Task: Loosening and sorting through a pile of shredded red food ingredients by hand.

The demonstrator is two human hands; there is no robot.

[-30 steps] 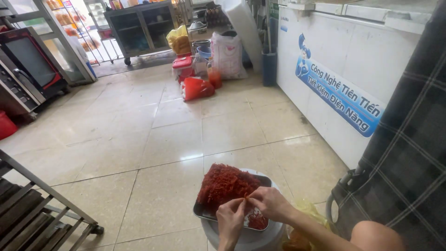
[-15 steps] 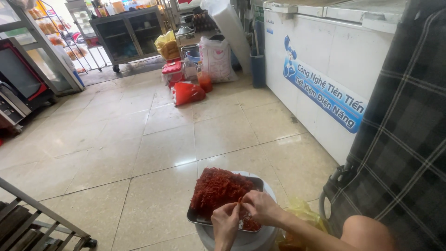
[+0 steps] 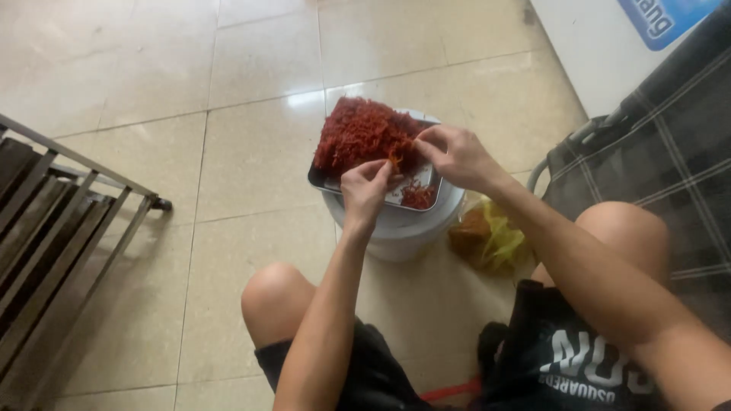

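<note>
Pinching at one orange-red strand between them, the left hand and right hand meet fingertip to fingertip over the tray; the red shreds heap at its 11 o'clock, atop the bucket.

1. A pale tiled floor carries everything.
2. A white bucket stands on it, right under the left hand and the right hand.
3. A yellow plastic bag lies just below the right hand, touching the bucket.
4. A metal rack stands well left of the left hand.
</note>
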